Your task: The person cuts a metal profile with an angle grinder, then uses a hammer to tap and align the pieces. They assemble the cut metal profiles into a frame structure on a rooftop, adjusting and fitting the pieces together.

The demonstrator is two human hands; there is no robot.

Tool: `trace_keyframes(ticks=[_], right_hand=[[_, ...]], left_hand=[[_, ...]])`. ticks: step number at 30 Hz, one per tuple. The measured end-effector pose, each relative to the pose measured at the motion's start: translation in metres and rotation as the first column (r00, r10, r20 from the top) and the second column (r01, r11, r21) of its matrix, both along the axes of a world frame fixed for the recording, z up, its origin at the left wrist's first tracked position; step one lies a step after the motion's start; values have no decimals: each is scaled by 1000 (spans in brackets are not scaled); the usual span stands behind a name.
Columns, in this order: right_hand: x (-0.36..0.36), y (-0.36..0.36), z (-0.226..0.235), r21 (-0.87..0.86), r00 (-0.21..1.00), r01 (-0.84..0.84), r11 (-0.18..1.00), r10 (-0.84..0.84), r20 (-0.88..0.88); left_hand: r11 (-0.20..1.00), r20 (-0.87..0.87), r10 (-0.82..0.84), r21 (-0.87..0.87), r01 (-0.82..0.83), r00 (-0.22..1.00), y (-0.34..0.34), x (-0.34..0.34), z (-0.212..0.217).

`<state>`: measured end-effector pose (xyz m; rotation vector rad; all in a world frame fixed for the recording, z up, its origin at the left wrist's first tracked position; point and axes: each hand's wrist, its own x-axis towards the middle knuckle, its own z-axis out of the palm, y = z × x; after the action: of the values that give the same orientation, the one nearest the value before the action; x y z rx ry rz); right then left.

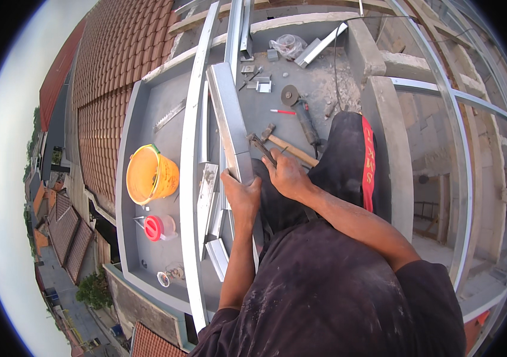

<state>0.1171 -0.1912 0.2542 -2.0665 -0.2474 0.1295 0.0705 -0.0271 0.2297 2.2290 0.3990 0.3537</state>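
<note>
My left hand (243, 191) is wrapped round a long silver metal channel (229, 113), which slants up and away from me. A seam crosses the channel just beyond the fingers. In my closed right hand (289, 176) is a dark metal hand tool (259, 144), its jaw end pointing at the channel's right side; it looks like pliers, though the fingers cover its handles. Just beyond that hand a hammer (292, 149) with a wooden handle lies on the grey floor. An angle grinder (304, 119) rests farther off, beside a red marker (283, 112).
Long metal beams (191, 154) run along my left. Past them stand a yellow bucket (164, 175) and a red-lidded container (153, 228), near a saw blade (170, 115). Metal offcuts (216, 256) lie close by. A low wall (387, 149) borders an open roof frame at right.
</note>
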Motion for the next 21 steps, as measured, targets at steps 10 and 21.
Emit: trace_keyframes(ticks=[10,21], right_hand=[[-6,-6,-1,151,987,-150,977,157,-38],[-22,5,-28,199,986,-161,967,148,79]], left_hand=[[932,-80,-227,-306,193,971,27,4,7],[926,-39,-210,-329,185,977,27,4,5]])
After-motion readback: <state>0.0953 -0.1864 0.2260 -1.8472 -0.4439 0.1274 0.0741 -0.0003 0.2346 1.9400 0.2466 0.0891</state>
